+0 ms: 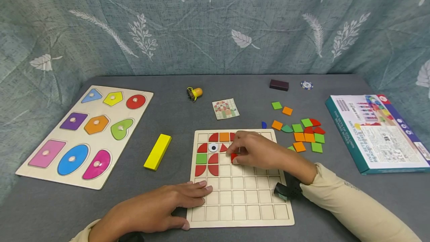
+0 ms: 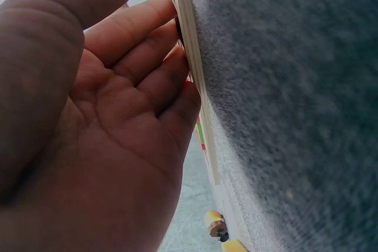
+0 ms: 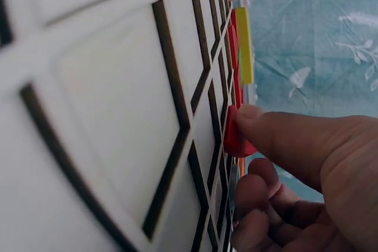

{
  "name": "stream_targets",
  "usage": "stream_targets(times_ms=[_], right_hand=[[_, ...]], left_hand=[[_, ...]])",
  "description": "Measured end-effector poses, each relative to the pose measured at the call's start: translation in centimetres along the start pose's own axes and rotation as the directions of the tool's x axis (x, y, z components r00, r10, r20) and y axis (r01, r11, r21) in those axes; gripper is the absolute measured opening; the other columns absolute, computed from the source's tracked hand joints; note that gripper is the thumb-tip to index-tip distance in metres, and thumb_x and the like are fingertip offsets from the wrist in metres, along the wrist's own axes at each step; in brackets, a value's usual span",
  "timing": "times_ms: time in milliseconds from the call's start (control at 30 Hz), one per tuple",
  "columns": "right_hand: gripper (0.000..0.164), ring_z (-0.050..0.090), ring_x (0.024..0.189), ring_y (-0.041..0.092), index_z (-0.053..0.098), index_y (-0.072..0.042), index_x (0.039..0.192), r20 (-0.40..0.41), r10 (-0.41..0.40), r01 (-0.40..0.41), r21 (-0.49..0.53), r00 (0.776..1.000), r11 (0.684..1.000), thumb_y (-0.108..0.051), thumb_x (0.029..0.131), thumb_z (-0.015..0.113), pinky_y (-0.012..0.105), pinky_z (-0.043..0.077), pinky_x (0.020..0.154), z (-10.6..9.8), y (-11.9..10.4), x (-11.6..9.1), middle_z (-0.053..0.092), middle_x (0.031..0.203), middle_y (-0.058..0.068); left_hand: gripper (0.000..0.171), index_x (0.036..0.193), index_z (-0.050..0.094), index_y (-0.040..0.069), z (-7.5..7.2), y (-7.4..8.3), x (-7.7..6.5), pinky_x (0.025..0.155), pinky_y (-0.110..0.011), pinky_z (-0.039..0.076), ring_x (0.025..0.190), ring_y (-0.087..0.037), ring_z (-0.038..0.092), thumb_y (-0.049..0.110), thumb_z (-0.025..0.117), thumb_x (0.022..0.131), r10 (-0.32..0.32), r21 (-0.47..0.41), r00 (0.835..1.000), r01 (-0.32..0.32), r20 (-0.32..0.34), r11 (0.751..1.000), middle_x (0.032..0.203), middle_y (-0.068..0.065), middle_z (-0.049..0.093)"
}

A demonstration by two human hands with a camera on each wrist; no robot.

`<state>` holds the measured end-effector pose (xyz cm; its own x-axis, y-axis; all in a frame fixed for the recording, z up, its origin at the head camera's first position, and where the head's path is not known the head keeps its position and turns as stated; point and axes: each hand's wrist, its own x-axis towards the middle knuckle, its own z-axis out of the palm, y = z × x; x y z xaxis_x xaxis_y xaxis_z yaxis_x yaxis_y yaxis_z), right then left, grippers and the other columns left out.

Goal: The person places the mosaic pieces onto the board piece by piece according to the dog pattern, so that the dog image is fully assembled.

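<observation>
A wooden grid board (image 1: 239,197) lies in front of me, with red quarter-circle pieces (image 1: 200,170), a green square (image 1: 201,158), an orange square (image 1: 224,137) and a googly-eye piece (image 1: 213,147) set in its upper left cells. Over the upper middle cells, my right hand (image 1: 256,150) pinches a red piece (image 3: 235,138) between thumb and fingers; the fingers hide part of it in the head view. My left hand (image 1: 168,204) rests on the board's lower left edge, fingers extended. In the left wrist view, the fingertips of the left hand (image 2: 118,110) touch the board's side.
Loose green squares (image 1: 317,147), orange squares (image 1: 299,146) and red pieces lie right of the board. A pattern card (image 1: 226,108) is behind it. Left are a yellow block (image 1: 158,152) and a shape puzzle (image 1: 100,102); a box (image 1: 379,133) lies far right.
</observation>
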<state>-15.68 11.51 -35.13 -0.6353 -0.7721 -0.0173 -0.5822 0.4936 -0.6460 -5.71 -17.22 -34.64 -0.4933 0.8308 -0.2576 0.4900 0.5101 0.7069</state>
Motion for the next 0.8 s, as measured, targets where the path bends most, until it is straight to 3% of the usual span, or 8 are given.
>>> stream_targets(times_ms=[467,633,800], right_hand=[[0.016,0.048,0.064,0.009,0.071,-0.011,0.103,0.029,0.046,-0.048,0.065,0.999,0.997,-0.009,0.088,0.072,0.024,0.042,0.058,-1.2,0.6,-0.8,0.056,0.077,-0.008],[0.018,0.048,0.063,0.012,0.071,-0.008,0.109,-0.011,0.096,-0.095,0.088,0.995,0.992,-0.011,0.091,0.068,0.026,0.042,0.056,-2.5,1.7,-2.0,0.060,0.083,-0.006],[0.019,0.048,0.062,0.014,0.070,-0.006,0.111,-0.097,0.170,-0.168,0.027,0.981,0.985,-0.014,0.094,0.065,0.029,0.043,0.055,-3.9,2.7,-3.5,0.062,0.091,-0.003]], left_hand=[[0.058,0.141,0.054,0.016,0.0,0.1,0.0,0.107,-0.040,0.038,0.140,-0.017,0.033,0.019,0.075,0.086,-0.003,0.004,1.000,0.003,-0.005,1.000,0.151,0.009,0.039],[0.057,0.140,0.055,0.016,0.0,0.1,0.0,0.107,-0.041,0.038,0.140,-0.017,0.032,0.019,0.075,0.086,-0.009,0.003,1.000,0.009,-0.003,1.000,0.150,0.010,0.039],[0.058,0.140,0.055,0.016,0.0,0.1,0.0,0.106,-0.040,0.039,0.140,-0.017,0.032,0.019,0.075,0.086,-0.007,0.002,1.000,0.007,-0.005,1.000,0.150,0.010,0.039]])
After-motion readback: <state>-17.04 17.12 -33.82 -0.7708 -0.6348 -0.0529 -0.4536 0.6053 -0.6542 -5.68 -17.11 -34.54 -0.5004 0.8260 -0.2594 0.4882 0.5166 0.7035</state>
